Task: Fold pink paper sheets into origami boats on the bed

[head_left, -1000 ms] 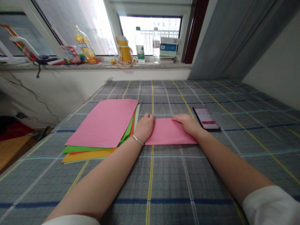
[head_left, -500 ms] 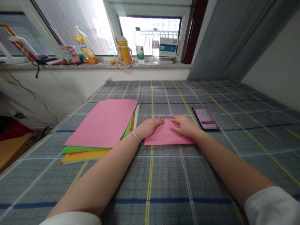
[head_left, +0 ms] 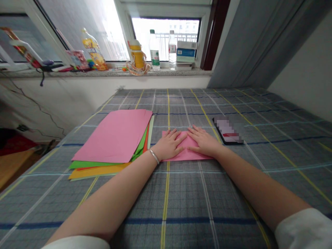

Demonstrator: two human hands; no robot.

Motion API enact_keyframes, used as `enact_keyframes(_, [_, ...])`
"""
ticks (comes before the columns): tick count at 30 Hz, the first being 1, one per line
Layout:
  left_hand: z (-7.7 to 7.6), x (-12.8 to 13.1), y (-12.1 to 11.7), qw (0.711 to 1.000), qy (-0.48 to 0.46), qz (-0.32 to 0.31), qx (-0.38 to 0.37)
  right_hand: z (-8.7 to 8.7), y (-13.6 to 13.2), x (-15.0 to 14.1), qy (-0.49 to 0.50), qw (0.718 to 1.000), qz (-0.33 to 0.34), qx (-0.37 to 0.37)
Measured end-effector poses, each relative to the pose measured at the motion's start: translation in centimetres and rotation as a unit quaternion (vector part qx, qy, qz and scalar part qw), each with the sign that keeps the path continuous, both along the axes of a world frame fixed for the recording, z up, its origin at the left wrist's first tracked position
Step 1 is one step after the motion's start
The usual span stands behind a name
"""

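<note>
A small rectangle of pink paper point(head_left: 187, 141), apparently folded, lies flat on the checked cloth in front of me. My left hand point(head_left: 169, 145) rests on its left part, palm down with the fingers spread. On the right part lies my right hand point(head_left: 203, 141), also flat, its fingers apart. The two thumbs point toward each other over the middle of the paper. Parts of the paper are hidden under both hands. A silver bangle point(head_left: 155, 156) circles my left wrist.
Left of my hands is a stack of coloured sheets point(head_left: 114, 136), pink on top, green, red and orange below. A phone point(head_left: 228, 130) lies to the right. Bottles, including a green-capped one point(head_left: 155, 52), and boxes point(head_left: 186, 53) stand on the windowsill point(head_left: 166, 72).
My left hand has shifted slightly right over the paper and its fingers have spread, uncovering the paper's far left corner. The fingers of my right hand have also spread a little.
</note>
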State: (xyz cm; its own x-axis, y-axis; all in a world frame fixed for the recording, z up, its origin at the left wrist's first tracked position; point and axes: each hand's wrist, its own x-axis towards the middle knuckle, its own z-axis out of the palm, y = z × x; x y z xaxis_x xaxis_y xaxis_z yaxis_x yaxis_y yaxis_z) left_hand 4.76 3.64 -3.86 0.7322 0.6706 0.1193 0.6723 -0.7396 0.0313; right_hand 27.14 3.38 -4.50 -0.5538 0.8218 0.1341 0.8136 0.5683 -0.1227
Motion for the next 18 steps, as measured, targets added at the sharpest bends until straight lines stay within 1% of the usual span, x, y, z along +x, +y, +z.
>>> enact_keyframes(2, [0.2,0.0,-0.2,1.000,0.025,0.003,0.006,0.0,0.2,0.1,0.000,0.999,0.027,-0.022])
enact_keyframes(4, [0.3,0.1,-0.3,0.999,0.039,0.003,0.012,-0.1,0.4,0.3,-0.001,0.998,0.039,-0.039])
enact_keyframes(8, [-0.2,0.0,-0.2,0.999,0.043,-0.008,0.024,-0.5,0.5,0.4,-0.012,0.998,0.031,-0.056])
enact_keyframes(13, [-0.9,0.0,0.4,0.998,0.046,-0.035,0.012,-0.7,0.3,0.2,-0.016,0.998,0.019,-0.066])
enact_keyframes(18, [-1.0,0.0,0.5,0.998,0.043,-0.037,0.001,-0.5,-0.1,0.1,0.002,0.998,0.012,-0.067])
